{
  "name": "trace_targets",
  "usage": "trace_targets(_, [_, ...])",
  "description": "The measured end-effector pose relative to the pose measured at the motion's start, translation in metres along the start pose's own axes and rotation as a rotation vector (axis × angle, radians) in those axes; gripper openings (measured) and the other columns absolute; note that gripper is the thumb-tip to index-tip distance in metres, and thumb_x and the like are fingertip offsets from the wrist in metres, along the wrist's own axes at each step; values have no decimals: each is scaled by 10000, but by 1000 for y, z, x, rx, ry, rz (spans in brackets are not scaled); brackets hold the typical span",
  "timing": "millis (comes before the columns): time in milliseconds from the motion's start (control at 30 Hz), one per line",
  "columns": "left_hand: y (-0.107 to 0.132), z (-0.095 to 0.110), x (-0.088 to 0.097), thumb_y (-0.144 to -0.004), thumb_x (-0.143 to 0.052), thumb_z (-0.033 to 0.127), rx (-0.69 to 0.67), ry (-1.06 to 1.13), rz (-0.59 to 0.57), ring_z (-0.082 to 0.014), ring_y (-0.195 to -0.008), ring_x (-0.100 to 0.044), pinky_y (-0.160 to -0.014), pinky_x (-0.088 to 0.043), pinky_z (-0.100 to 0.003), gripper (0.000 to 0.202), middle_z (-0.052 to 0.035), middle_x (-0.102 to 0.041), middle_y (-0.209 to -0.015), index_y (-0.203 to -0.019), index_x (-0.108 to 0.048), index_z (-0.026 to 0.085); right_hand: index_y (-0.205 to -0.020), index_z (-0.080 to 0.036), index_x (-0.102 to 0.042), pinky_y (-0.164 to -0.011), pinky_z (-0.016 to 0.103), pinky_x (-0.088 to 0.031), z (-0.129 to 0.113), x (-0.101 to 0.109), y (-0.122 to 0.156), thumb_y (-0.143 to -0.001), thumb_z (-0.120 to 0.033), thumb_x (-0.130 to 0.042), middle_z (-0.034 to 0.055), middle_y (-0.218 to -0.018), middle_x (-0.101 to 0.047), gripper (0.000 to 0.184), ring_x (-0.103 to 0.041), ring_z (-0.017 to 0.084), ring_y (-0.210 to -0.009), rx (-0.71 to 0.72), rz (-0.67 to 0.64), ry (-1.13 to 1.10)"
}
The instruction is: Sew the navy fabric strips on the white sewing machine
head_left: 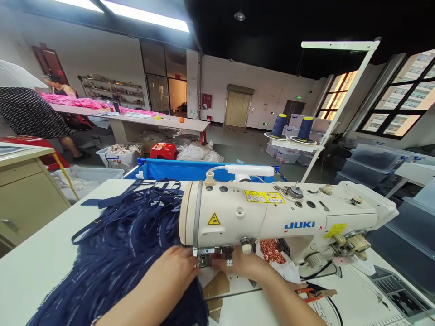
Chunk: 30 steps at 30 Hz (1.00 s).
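Note:
A white JUKI sewing machine [238, 217] stands in front of me, its presser foot and needle area [205, 259] under the left end of the head. My left hand [180, 265] is just left of the foot, its fingers curled inward; whatever they pinch is too small or hidden. From the right, my right hand [243, 262] reaches under the head behind the foot, and its fingers are blurred and partly covered. A large heap of navy straps and mesh garments [132, 235] spreads over the table's left side, partly beneath my left forearm.
Copper-coloured small parts [272, 251] lie behind my right wrist. Orange-handled snips [309, 294] rest right of my forearm. Two navy thread cones [279, 126] stand on a rack. A blue cloth bin [190, 171] is behind the machine. Two people are at the far left, near pink fabric [78, 100].

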State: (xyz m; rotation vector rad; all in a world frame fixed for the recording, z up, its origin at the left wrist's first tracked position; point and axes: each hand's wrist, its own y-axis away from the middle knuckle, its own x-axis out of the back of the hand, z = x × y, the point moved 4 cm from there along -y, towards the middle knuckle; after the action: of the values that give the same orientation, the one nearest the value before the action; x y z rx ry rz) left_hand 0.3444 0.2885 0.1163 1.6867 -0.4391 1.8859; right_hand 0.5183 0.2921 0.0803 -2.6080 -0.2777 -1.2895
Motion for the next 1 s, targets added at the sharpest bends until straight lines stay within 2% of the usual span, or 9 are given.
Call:
trace_targets(67, [-2,3,-12,-955,-394,167,-32,184,47,-267,-1105,-660,-999,-502,-445,393,-75,-689,-1229,-1208,-682,257,-934,-224,-721,-719,251,-514,2,-13,-3,-795,-264,-663,-5,-892,-752,155,-671,171,-806,-64,-174,-325])
trace_targets(133, [-5,-4,-26,-938,-423,174,-71,382,157,-233,-1126,-651,-987,-509,-376,414,-43,-668,-1275,-1270,-637,299,-870,-204,-705,-677,264,-484,7,-23,-6,-766,-352,-703,-5,-818,-709,181,-619,159,-725,-104,-228,-519])
trace_targets(233, [-11,-19,-44,-920,-486,208,-150,602,239,-191,-1026,-670,-914,-516,-274,281,-28,-723,-1080,-1094,-702,253,-759,-196,-697,-591,260,-436,14,-37,-9,-738,-468,-729,-19,-696,-637,275,-542,129,-609,-154,-266,-675])
trace_targets(300, [-13,-26,-48,-916,-502,198,-165,653,241,-172,-923,-673,-843,-511,-243,214,-13,-722,-951,-953,-710,224,-754,-198,-710,-571,252,-428,14,-45,-9,-713,-542,-741,-8,-714,-643,347,-562,136,-635,-187,-293,-773])
trace_targets(367, [-13,-28,-47,-924,-502,179,-161,641,233,-162,-895,-665,-818,-495,-231,209,-4,-711,-928,-912,-707,220,-782,-202,-722,-565,248,-427,11,-51,-8,-673,-598,-760,5,-744,-654,412,-587,150,-678,-220,-286,-840])
trace_targets(500, [-10,-25,-44,-948,-510,168,-124,549,240,-176,-931,-659,-823,-482,-246,202,-11,-695,-973,-943,-704,226,-890,-202,-741,-577,265,-447,10,-58,-6,-641,-655,-767,21,-790,-676,518,-593,157,-689,-265,-253,-879])
trace_targets(600, [-11,-24,-46,-942,-515,153,-90,488,273,-184,-887,-651,-803,-484,-260,187,-21,-673,-926,-909,-691,210,-924,-198,-750,-587,268,-467,12,-59,-6,-638,-678,-758,29,-799,-685,559,-599,158,-696,-272,-232,-878])
trace_targets(833, [-18,-30,-59,-926,-448,132,-127,586,305,-177,-852,-634,-779,-482,-257,200,-38,-648,-904,-871,-632,185,-830,-187,-716,-568,253,-496,8,-54,-7,-705,-570,-757,23,-778,-670,405,-623,163,-717,-300,-200,-834])
trace_targets(1000, [-17,-30,-59,-926,-453,193,-149,707,270,-170,-881,-652,-791,-480,-242,176,-31,-677,-932,-924,-629,202,-852,-201,-695,-486,204,-456,10,-61,-9,-798,-479,-680,15,-793,-668,283,-617,148,-700,-252,-219,-752])
